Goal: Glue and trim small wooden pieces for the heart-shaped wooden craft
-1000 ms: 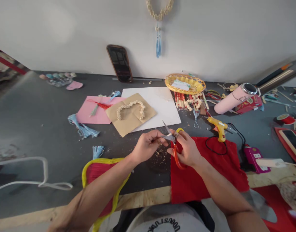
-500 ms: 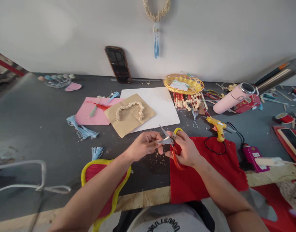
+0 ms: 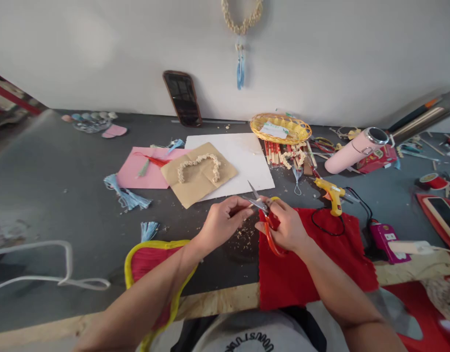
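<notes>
My right hand grips a pair of scissors with red and yellow handles, its blades parted and pointing up-left. Between the fingertips of my left hand is a small pale piece, pinched beside the scissor blades; much of it is hidden by the fingers. Pale crumbs lie on the dark table below both hands. Beyond them, a curved string of pale beads rests on brown paper. A red cloth spreads under my right hand and forearm.
White paper and a pink sheet lie behind, with blue tassels at left. To the right are a yellow basket, a pink bottle, a yellow glue gun with its cord and a purple power strip. A phone leans on the wall.
My left hand has shifted slightly up and to the right, its fingers now more closed around the pale piece. The scissors have turned a little, staying in my right hand.
</notes>
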Demonstrator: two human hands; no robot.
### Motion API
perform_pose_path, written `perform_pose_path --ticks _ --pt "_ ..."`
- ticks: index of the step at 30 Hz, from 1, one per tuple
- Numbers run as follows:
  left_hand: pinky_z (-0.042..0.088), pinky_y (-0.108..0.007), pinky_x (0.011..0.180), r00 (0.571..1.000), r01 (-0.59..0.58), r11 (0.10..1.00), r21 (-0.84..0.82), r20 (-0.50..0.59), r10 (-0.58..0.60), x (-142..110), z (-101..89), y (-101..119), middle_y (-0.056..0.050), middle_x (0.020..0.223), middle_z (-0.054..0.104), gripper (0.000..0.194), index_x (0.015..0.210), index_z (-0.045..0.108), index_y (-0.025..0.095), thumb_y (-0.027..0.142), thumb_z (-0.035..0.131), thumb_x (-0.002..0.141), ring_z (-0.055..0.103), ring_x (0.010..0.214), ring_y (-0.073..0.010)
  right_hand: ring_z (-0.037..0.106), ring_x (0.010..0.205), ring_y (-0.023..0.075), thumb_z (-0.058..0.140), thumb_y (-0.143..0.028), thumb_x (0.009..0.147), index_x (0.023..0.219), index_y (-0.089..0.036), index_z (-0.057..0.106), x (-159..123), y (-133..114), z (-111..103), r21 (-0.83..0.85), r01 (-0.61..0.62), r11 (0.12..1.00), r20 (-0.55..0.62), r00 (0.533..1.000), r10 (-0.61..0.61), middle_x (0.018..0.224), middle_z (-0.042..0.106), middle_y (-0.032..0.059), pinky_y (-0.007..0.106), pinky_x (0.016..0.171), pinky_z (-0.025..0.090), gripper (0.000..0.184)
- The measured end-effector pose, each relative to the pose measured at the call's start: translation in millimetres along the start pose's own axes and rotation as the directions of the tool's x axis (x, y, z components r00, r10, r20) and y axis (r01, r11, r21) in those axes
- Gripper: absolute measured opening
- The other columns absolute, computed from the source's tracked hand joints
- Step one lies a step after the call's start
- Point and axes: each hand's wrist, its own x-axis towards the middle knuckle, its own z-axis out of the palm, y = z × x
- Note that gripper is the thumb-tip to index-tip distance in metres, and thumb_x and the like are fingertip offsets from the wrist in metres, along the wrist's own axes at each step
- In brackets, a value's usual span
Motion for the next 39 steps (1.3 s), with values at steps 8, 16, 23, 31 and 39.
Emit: perform_pose_path --ticks 8,16,23,31,39 --pt "0.044 -0.022 0.06 0.991 -0.123 0.985 0.122 0.07 0.115 -0.9 -10.3 3.2 -0.004 0.073 0.074 0.013 0.082 0.069 0.015 0.02 0.057 0.083 0.064 0.067 -0.0143 0.057 0.106 0.0281 0.066 -0.051 0.081 0.142 -0.023 0.044 -2.8 2.6 2.8 -0.02 0.096 0.995 -0.005 0.995 -0.096 0.108 0.056 0.0109 0.046 0.093 0.053 0.071" --pt "0.034 -0.019 0.047 0.986 -0.001 0.998 -0.064 0.166 0.011 1.4 -12.4 5.5 -0.004 0.066 0.071 0.017 0.074 0.063 0.015 0.03 0.062 0.082 0.049 0.05 -0.0088 0.06 0.099 0.0262 0.061 -0.05 0.085 0.14 -0.021 0.045 -3.6 1.5 3.4 -0.013 0.134 0.991 0.013 0.991 -0.134 0.104 0.059 0.011 0.043 0.088 0.055 0.064" --pt "0.034 -0.02 0.044 0.99 0.036 0.994 -0.101 0.137 -0.022 -0.4 -5.8 4.7 -0.003 0.068 0.069 0.025 0.082 0.061 0.014 0.039 0.064 0.082 0.045 0.044 -0.0072 0.061 0.098 0.025 0.064 -0.048 0.084 0.136 -0.02 0.049 -3.2 -0.7 1.7 0.035 0.078 0.996 0.008 0.997 -0.079 0.105 0.06 0.0109 0.04 0.089 0.054 0.061" --pt "0.045 -0.023 0.06 0.993 -0.106 0.99 0.094 0.066 0.1 -2.4 -5.3 4.6 -0.004 0.072 0.073 0.013 0.079 0.068 0.015 0.021 0.058 0.084 0.064 0.065 -0.0147 0.054 0.099 0.0281 0.066 -0.049 0.081 0.139 -0.02 0.044 -1.8 0.4 2.6 -0.064 0.115 0.991 -0.016 0.993 -0.117 0.1 0.054 0.0103 0.047 0.088 0.053 0.069" --pt "0.044 -0.023 0.06 0.987 -0.086 0.996 0.018 0.134 0.083 0.6 -9.3 2.1 -0.005 0.07 0.072 0.013 0.076 0.066 0.014 0.023 0.06 0.083 0.062 0.065 -0.0145 0.055 0.098 0.0268 0.064 -0.044 0.083 0.139 -0.02 0.043 -3.9 1.9 6.8 -0.02 0.133 0.991 -0.008 0.991 -0.133 0.102 0.053 0.0098 0.046 0.089 0.053 0.065"
